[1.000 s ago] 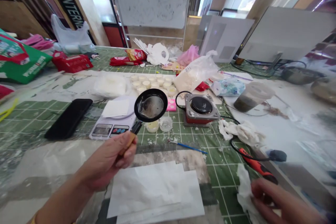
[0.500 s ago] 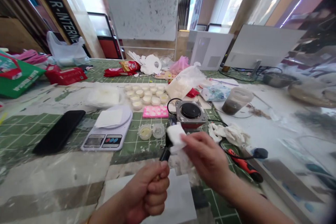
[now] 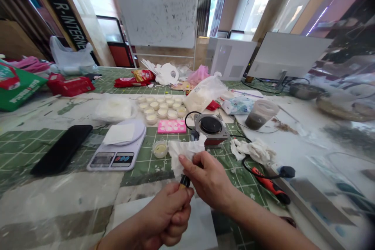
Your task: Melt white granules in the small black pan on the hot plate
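My left hand [image 3: 172,215] is closed around a handle [image 3: 184,181] with a black collar and a tan part below it. The far end of that tool lies behind white tissue, so its kind is hidden. My right hand [image 3: 209,175] pinches the crumpled white tissue [image 3: 181,152] against the tool, thumb on top. Just left of the tissue stands a small clear cup [image 3: 160,149] with a pale yellowish content. Beyond it lies a pink mould [image 3: 171,126] with white rounds in it. A small hot plate [image 3: 211,125] sits behind the tissue.
A kitchen scale [image 3: 118,146] bearing white paper and a black phone [image 3: 63,149] lie left. Several filled small cups [image 3: 162,113] stand behind the mould. White gloves [image 3: 258,150], a red-black tool [image 3: 271,185] and a cup of dark matter [image 3: 260,114] are right, with cables between.
The tissue has moved left and spread wider, now covering the tool's far end and the second small clear cup. My right hand has shifted left and down, closer to my left hand.
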Action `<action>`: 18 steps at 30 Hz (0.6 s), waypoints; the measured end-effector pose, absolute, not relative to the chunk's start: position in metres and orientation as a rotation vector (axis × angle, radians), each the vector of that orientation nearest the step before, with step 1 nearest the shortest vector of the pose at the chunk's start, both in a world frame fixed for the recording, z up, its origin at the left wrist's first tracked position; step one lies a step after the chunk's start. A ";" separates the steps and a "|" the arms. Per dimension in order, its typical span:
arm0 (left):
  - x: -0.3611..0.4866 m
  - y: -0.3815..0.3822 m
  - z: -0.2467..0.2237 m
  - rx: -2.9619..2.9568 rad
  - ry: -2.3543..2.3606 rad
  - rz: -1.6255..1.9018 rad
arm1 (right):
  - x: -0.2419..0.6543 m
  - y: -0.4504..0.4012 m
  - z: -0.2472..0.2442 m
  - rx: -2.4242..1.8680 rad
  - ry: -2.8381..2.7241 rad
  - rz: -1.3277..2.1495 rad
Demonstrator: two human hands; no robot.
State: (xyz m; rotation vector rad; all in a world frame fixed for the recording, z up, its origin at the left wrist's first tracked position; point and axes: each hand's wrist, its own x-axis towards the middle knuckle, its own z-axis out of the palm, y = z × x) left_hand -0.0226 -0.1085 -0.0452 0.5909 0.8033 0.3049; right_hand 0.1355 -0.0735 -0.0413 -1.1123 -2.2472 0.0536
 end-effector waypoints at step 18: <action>-0.005 -0.105 -0.044 1.067 1.134 0.404 | 0.118 -0.061 -0.042 -1.636 -1.482 0.842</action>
